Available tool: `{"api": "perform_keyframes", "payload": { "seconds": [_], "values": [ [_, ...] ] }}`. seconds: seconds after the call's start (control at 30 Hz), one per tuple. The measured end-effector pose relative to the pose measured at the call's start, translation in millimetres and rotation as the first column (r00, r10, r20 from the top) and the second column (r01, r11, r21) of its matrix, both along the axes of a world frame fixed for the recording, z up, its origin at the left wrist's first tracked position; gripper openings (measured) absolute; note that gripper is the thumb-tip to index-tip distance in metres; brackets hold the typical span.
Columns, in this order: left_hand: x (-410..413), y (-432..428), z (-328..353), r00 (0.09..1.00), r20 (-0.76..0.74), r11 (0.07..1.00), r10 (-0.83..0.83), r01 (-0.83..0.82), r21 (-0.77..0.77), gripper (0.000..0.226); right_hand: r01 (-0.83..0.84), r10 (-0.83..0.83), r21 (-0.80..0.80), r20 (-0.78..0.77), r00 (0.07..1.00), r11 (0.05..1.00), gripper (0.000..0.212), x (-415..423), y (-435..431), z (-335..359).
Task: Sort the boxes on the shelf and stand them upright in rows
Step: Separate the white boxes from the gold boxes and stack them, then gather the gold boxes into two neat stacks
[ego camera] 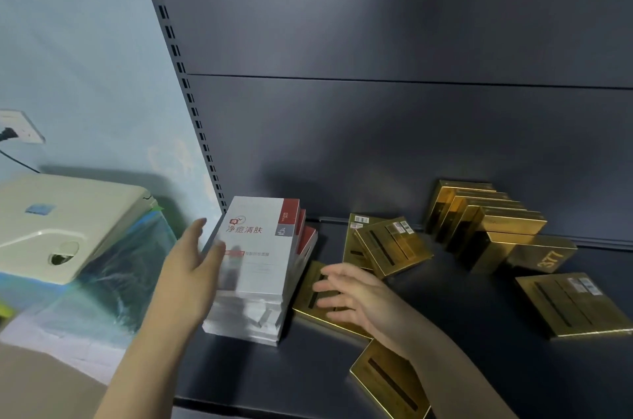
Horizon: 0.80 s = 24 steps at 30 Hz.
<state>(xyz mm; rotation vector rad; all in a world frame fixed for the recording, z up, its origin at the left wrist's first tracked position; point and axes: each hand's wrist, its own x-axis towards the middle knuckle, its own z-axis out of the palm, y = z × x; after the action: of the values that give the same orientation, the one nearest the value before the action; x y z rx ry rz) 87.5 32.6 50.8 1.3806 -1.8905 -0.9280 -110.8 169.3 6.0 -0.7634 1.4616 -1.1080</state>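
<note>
The person's left hand is pressing its open palm and thumb against the front of a row of white-and-red boxes standing at the left end of the shelf, close to the slotted upright. The fingers are lying straight, so this grip is released, only steadying the row. The right hand is resting flat, fingers spread and loose, on a gold box lying just beside the white row; it is grasping nothing either.

The white boxes are leaning rather than standing square, and they appear to be depending on that palm. If the left hand is lifting away too soon, the row is likely to be toppling forward off the shelf edge. The flat gold box is touching the row's base, so sliding it out could be nudging the white boxes over.

Further right, a row of gold boxes is tilting against the back panel, with one box propped at its foot; disturbing that prop may be letting the row slump. Another gold box is lying at the front edge and could be knocked off by the right forearm.
</note>
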Motion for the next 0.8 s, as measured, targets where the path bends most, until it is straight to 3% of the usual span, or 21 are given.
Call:
{"api": "perform_keyframes", "payload": {
  "seconds": [0.07,0.13,0.23,0.33,0.43,0.57,0.8],
  "values": [
    [-7.8,21.8,10.1,0.999,-0.038,0.953,-0.035,0.022,-0.301,0.042,0.004,0.004,0.042,-0.196,0.981,0.999,0.032,-7.3,6.6,-0.4],
    [-21.8,47.6,13.0,0.976,-0.07,0.911,-0.208,0.167,-0.378,0.037,0.043,-0.012,0.079,-0.356,0.934,0.996,0.037,-15.5,14.0,-2.0],
    [-54.2,88.3,-4.7,0.845,0.0,0.833,-0.535,0.527,-0.17,0.033,0.091,-0.043,0.084,-0.455,0.889,0.992,0.022,-29.1,29.9,-7.1],
    [-88.1,119.3,-43.7,0.735,0.152,0.747,-0.661,0.663,0.041,0.045,0.202,-0.156,0.045,-0.476,0.866,0.978,0.018,-45.2,52.8,-14.2],
    [-108.6,138.2,-65.7,0.688,0.331,0.74,-0.646,0.671,0.049,0.048,0.314,-0.273,0.005,-0.484,0.831,0.949,0.017,-59.1,78.7,-18.7],
    [-129.7,161.3,-76.6,0.69,0.443,0.77,-0.573,0.638,0.001,0.054,0.36,-0.332,-0.041,-0.493,0.804,0.932,0.014,-81.4,109.3,-18.2],
    [-195.5,221.0,-90.0,0.687,0.535,0.781,-0.492,0.62,-0.079,0.058,0.426,-0.446,-0.206,-0.662,0.602,0.881,0.015,-146.5,179.3,7.1]
  ]
}}
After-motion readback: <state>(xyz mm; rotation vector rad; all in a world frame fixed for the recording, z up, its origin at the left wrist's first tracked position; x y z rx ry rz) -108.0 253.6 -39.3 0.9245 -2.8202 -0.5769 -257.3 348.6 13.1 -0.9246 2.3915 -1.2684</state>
